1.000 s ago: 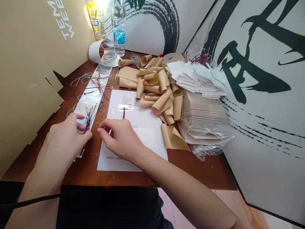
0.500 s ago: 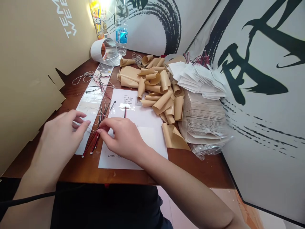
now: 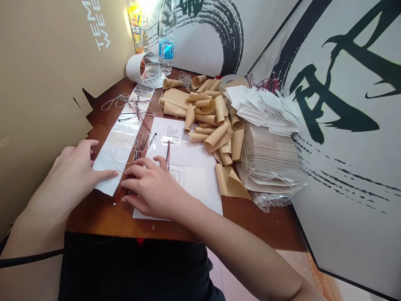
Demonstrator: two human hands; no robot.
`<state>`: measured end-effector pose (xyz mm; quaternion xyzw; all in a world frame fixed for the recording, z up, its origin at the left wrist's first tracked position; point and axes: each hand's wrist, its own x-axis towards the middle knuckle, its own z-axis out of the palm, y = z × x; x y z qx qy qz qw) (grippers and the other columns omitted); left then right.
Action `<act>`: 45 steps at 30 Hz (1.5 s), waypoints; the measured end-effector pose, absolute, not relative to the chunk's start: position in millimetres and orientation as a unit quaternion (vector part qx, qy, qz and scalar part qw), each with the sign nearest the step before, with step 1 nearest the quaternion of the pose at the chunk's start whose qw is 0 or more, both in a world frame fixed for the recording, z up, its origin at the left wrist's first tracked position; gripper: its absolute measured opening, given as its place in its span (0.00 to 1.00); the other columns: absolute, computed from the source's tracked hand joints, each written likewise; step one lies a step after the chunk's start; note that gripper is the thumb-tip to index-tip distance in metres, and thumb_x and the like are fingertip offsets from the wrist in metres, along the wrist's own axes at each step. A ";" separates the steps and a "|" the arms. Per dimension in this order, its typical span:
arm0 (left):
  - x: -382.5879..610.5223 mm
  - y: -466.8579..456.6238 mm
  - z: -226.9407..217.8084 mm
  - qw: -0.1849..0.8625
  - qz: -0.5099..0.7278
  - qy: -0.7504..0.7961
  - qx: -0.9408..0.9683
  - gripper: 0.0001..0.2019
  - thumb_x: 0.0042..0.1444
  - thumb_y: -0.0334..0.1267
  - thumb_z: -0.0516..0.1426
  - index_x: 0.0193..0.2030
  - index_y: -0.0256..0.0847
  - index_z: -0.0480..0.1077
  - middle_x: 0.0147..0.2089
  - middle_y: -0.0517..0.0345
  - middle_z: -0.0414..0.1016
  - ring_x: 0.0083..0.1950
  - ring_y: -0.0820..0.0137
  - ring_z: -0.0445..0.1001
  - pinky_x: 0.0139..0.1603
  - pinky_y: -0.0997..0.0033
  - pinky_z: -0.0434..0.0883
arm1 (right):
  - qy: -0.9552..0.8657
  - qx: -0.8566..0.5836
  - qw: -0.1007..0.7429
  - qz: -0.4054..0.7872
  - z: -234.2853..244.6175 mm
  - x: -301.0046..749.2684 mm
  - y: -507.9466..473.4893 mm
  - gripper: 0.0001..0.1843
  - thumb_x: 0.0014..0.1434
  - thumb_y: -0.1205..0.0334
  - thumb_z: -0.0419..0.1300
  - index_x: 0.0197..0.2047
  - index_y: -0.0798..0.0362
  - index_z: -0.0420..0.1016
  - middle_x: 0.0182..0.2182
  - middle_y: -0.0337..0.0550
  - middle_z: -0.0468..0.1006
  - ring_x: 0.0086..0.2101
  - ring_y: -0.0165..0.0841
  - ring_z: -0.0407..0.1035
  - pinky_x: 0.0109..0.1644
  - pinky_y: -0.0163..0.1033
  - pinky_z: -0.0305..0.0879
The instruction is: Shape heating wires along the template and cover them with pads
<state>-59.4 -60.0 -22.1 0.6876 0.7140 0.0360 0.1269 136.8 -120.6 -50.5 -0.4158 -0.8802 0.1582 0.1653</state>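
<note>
My left hand [image 3: 73,175] is open at the left edge of a white strip [image 3: 108,163], thumb stretched across its near end and fingers apart. The strip runs back to a white roll [image 3: 134,69] lying on its side. My right hand [image 3: 153,188] is open, its fingers spread over a bundle of thin red and black wires [image 3: 141,146] with small connectors; the fingers hide part of the bundle. Under that hand lies a printed white sheet [image 3: 200,167], with a small wired piece [image 3: 169,142] near its top. Loose fine wires [image 3: 134,110] rest on the strip.
Curled brown paper pieces [image 3: 216,121] are heaped beyond the sheet. To their right, white slips [image 3: 263,108] top a plastic-wrapped stack of cards [image 3: 269,154]. A water bottle [image 3: 166,50] stands at the back. Cardboard [image 3: 40,83] walls the left side.
My right hand's fingers have gone from pinched together near the wires to spread over them. My left hand has moved left and its thumb has stretched out. The view has shifted slightly.
</note>
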 end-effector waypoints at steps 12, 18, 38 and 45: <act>-65.6 -63.0 -15.8 0.055 0.060 0.753 0.653 0.30 0.59 0.53 0.55 0.66 0.43 0.68 0.51 0.47 0.82 0.52 0.46 0.78 0.51 0.49 0.75 | -0.878 -0.421 0.161 0.161 -51.3 136.3 -121.4 0.11 0.70 0.55 0.60 0.46 0.51 0.80 0.55 0.48 0.80 0.59 0.46 0.63 0.62 0.62 0.49; -58.6 -71.7 -7.1 0.062 0.161 0.759 0.628 0.28 0.58 0.54 0.53 0.62 0.46 0.73 0.44 0.50 0.81 0.42 0.52 0.78 0.51 0.45 0.75 | -0.878 -0.423 0.161 0.159 -51.7 135.2 -121.7 0.11 0.69 0.54 0.61 0.45 0.51 0.80 0.55 0.49 0.79 0.60 0.46 0.63 0.62 0.62 0.48; -33.4 -95.4 -32.9 0.312 0.524 0.604 0.512 0.24 0.52 0.43 0.66 0.56 0.42 0.79 0.48 0.54 0.84 0.48 0.61 0.82 0.48 0.62 0.82 | -0.511 -0.494 0.466 0.526 -36.9 141.0 -109.4 0.06 0.66 0.58 0.62 0.40 0.51 0.76 0.36 0.40 0.82 0.39 0.32 0.77 0.40 0.37 0.75; -58.5 -103.5 -35.1 0.341 0.325 0.639 0.608 0.21 0.50 0.54 0.66 0.50 0.52 0.80 0.40 0.60 0.84 0.34 0.67 0.80 0.27 0.73 0.76 | -0.340 -0.476 0.444 0.679 -41.8 130.1 -102.0 0.05 0.59 0.68 0.66 0.39 0.53 0.74 0.31 0.38 0.79 0.31 0.28 0.75 0.29 0.31 0.76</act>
